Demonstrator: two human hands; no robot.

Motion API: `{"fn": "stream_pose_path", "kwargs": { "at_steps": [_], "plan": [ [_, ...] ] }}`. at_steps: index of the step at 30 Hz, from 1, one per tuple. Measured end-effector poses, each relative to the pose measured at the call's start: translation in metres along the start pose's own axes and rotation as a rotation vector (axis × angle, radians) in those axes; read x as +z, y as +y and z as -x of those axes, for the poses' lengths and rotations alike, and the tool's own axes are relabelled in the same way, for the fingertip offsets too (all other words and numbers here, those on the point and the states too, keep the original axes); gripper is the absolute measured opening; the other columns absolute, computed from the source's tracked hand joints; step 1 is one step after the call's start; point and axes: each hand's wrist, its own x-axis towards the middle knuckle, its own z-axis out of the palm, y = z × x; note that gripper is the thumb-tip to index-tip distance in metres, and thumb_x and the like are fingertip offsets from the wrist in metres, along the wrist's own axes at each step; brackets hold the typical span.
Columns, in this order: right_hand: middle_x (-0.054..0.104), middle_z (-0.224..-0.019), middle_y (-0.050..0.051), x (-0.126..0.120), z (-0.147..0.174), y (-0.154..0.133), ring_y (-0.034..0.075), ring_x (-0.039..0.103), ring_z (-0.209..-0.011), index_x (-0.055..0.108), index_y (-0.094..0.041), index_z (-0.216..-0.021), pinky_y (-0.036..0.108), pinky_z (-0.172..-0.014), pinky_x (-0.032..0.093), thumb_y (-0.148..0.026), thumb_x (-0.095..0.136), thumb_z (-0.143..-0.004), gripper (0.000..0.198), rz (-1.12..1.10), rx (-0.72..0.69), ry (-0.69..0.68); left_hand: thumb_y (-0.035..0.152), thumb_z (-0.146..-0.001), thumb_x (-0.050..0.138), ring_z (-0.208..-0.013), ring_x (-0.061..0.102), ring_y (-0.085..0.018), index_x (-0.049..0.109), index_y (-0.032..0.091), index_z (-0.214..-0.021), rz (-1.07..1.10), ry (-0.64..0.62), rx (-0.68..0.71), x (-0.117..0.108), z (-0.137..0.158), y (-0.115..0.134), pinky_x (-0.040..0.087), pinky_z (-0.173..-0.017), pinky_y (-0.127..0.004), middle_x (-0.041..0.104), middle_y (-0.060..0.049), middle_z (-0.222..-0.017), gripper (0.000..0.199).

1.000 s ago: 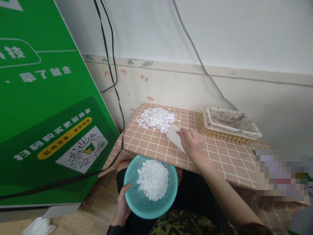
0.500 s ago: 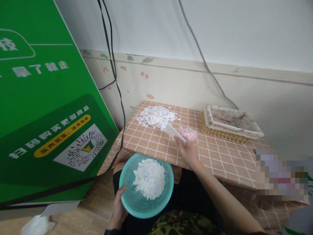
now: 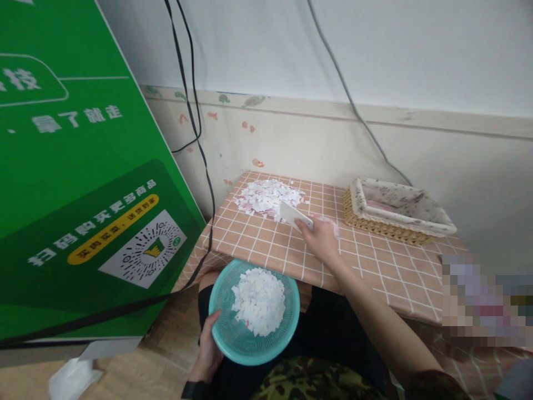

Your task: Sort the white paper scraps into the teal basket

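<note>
My left hand [image 3: 209, 344] grips the left rim of a round teal plastic colander [image 3: 225, 347], thumb over the edge. The colander rests on my lap below the table's front edge, and a heap of white paper scraps [image 3: 260, 303] lies in it. Over the table, my right hand [image 3: 320, 238] is closed on a flat white scraper [image 3: 295, 214]. The blade's far end is at the near right side of a loose pile of white and pinkish paper scraps [image 3: 268, 195]. Behind my right hand a pink plastic bag [image 3: 331, 221] is mostly hidden.
A wicker basket [image 3: 375, 225] with a printed cloth lining stands at the right back of the table, which has a brown checked tablecloth [image 3: 254, 240]. A green sign board [image 3: 100, 183] and a hanging black strap [image 3: 208, 178] are at the left. A white plastic bag [image 3: 73, 379] lies on the floor.
My right hand and the scraper have moved slightly away from me toward the scrap pile, covering more of the pink bag. The whole view has shifted a little.
</note>
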Motion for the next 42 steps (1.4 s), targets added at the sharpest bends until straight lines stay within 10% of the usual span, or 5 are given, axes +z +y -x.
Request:
{"fn": "stream_pose_path", "kwargs": {
  "at_steps": [22, 42],
  "plan": [
    [0.06, -0.054, 0.005, -0.013, -0.006, -0.011, 0.016, 0.052, -0.05, 0.061, -0.017, -0.06, 0.028, -0.049, 0.03, -0.044, 0.05, -0.085, 0.038, -0.098, -0.08, -0.18, 0.025, -0.068, 0.066, -0.067, 0.069, -0.026, 0.072, 0.012, -0.079, -0.014, -0.032, 0.055, -0.002, -0.006, -0.004, 0.052, -0.079, -0.043, 0.074, -0.008, -0.071, 0.017],
    [0.053, -0.046, 0.002, -0.041, -0.039, -0.006, 0.012, 0.045, -0.044, 0.058, -0.018, -0.054, 0.027, -0.046, 0.027, -0.038, 0.057, -0.08, 0.033, -0.008, -0.232, -0.29, 0.025, -0.067, 0.066, -0.089, 0.067, -0.034, 0.072, 0.011, -0.089, 0.017, -0.058, 0.025, 0.001, -0.004, -0.003, 0.049, -0.085, -0.048, 0.075, -0.012, -0.085, 0.027]
  ]
}}
